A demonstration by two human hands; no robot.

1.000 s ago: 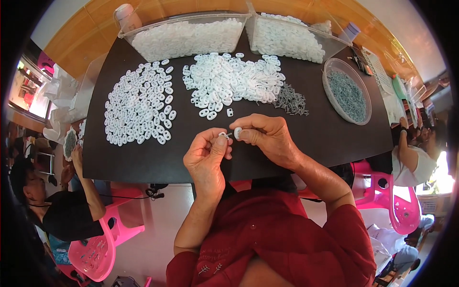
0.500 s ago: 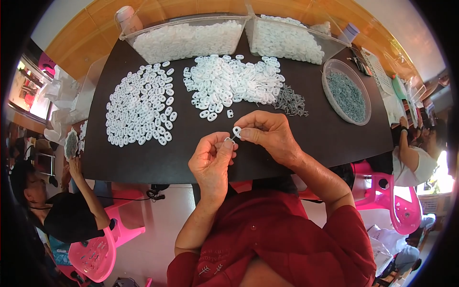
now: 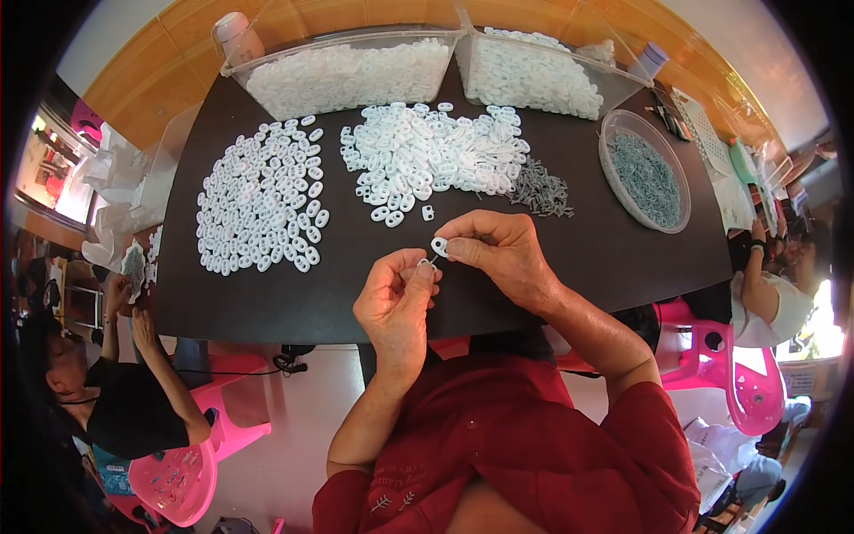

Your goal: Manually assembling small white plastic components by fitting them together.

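Right hand [image 3: 498, 258] pinches white plastic piece [image 3: 439, 246]; left hand [image 3: 396, 303] pinches small piece, kind unclear. Both over bare dark table [image 3: 267, 307] strip near front edge, below white pile [image 3: 436, 160].

A small white plastic piece [image 3: 439, 246], oval with a hole through it, is pinched between the thumb and fingertips of the right hand [image 3: 498, 254], just above the dark table [image 3: 587, 258]. It is raised off the tabletop and turned so its flat face shows to the camera. A thin grey metal pin [image 3: 427, 263] sits at the fingertips of the left hand [image 3: 396, 298], its upper end touching the lower edge of the white piece. The pin slants up toward the right. Both items meet in the narrow gap between the two hands, near the table's front edge.
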